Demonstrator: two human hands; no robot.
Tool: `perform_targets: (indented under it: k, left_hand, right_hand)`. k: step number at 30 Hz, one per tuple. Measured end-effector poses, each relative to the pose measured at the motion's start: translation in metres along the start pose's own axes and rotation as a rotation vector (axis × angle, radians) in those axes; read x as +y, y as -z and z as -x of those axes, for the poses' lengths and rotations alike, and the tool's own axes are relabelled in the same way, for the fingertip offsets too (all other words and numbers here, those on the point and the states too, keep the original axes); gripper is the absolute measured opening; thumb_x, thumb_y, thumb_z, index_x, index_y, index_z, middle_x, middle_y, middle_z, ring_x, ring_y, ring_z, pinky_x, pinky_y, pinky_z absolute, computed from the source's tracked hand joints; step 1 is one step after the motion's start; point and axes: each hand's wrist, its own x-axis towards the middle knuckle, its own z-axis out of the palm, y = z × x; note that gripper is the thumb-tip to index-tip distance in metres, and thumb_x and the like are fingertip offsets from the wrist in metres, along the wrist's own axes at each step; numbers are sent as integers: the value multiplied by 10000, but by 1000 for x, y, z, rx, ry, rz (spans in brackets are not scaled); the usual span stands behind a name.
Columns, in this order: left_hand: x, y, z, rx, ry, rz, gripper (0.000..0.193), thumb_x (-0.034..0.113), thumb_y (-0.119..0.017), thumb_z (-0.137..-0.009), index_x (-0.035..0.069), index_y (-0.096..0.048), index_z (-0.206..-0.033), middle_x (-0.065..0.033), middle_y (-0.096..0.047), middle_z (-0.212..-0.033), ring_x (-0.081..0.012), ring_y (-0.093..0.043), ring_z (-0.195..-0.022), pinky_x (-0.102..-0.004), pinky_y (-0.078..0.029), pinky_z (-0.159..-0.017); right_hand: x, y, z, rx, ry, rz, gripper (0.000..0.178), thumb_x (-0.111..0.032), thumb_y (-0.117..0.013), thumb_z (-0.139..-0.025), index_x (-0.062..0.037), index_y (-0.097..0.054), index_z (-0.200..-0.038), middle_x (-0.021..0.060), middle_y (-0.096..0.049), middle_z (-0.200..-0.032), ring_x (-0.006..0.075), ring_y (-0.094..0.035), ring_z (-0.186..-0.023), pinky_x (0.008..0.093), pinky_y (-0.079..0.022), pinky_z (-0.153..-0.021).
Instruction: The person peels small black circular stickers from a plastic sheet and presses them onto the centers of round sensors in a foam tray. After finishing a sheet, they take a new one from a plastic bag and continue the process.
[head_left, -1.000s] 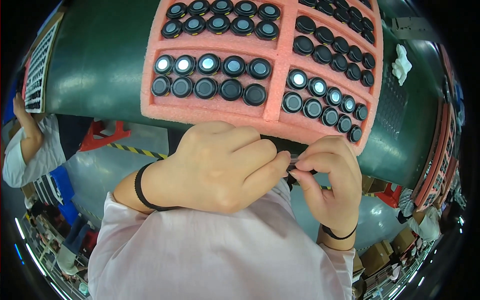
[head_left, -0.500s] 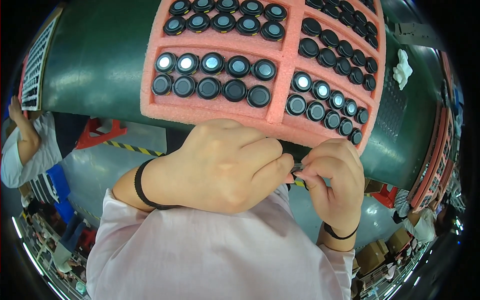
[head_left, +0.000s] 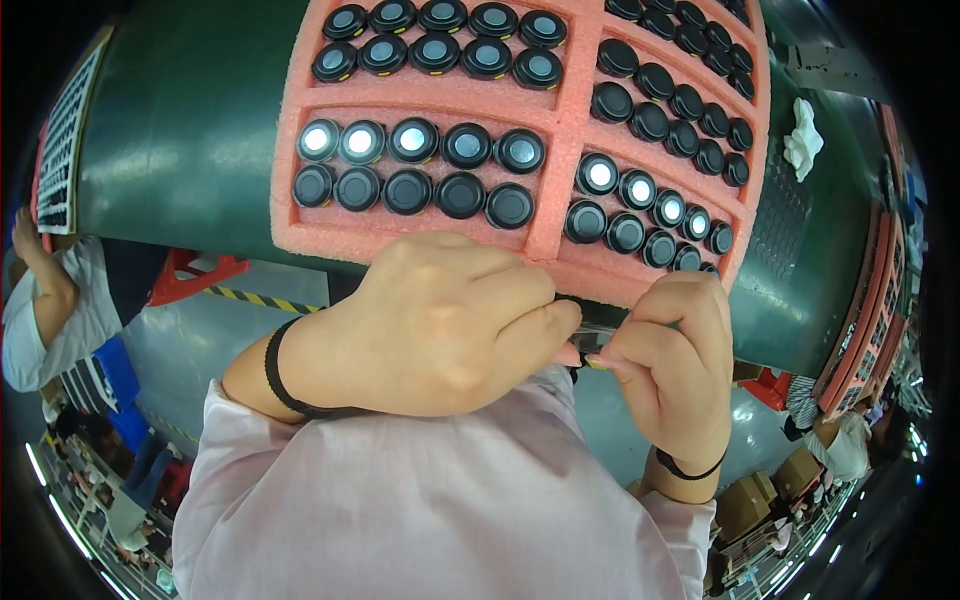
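Note:
My left hand (head_left: 440, 325) is closed, its back turned up, just off the near edge of the pink foam tray (head_left: 400, 240). Its fingers curl round something mostly hidden; only a dark edge shows by the fingertips. Facing it, my right hand (head_left: 680, 350) is pinched, thumb against forefinger. A thin clear piece (head_left: 600, 330) shows in the gap between both hands, seemingly at the right fingertips. Rows of black round caps (head_left: 408, 191) sit in the tray's compartments, several with shiny pale discs on top.
The tray rests on a green table (head_left: 190, 150). A crumpled white cloth (head_left: 802, 140) and a clear bubbled sheet (head_left: 775, 230) lie to its right. More trays (head_left: 870, 310) stand far right. Left, a person's arm (head_left: 50, 270) reaches toward a white tray (head_left: 70, 150); a red stool (head_left: 195, 275) is nearby.
My hands have drawn slightly apart, and more of the clear piece shows between them. The tray appears a little lower and further left in the view.

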Motion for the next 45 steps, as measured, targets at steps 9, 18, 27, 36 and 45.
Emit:
perform_targets:
  k: [9,18,27,36,45]
  left_hand:
    - [-16,-4,-7,-76,-19,-134,251,279,-767,-737,82,-688,-871,-30,-641,-890,-205,-635,-855,-372,-513,-730]
    - [-27,-27,-8,8,0,-217,165,225,-740,-742,118,-615,-757,-62,-698,-1100,-221,-640,-1050,-461,-492,-975]
    - [-30,-33,-6,38,33,-196,188,183,-744,-751,122,-569,-717,-82,-714,-1101,-232,-652,-1045,-493,-487,-1013]
    - [-31,-34,-6,41,28,-204,204,188,-742,-732,118,-552,-705,-97,-714,-1107,-232,-647,-1059,-469,-493,-1013]
    - [-31,-34,-7,40,34,-186,197,192,-739,-725,118,-558,-706,-103,-714,-1115,-241,-647,-1065,-440,-495,-1026]
  right_hand:
    - [18,7,-39,66,-349,-167,129,-11,-735,-807,-19,-636,-889,59,-559,-869,211,-540,-792,317,-438,-716]
    - [32,-8,-63,11,-636,-195,64,19,-674,-874,26,-614,-896,61,-556,-860,160,-532,-778,287,-445,-702]
    - [34,-13,-64,-2,-658,-159,62,17,-676,-873,26,-618,-894,67,-561,-858,174,-531,-771,294,-443,-699]
    - [35,-17,-64,14,-641,-136,71,10,-686,-866,20,-620,-891,73,-559,-851,187,-527,-766,305,-441,-703]
    - [36,-18,-63,4,-617,-74,79,2,-693,-864,13,-618,-887,79,-563,-850,199,-533,-765,314,-444,-699]
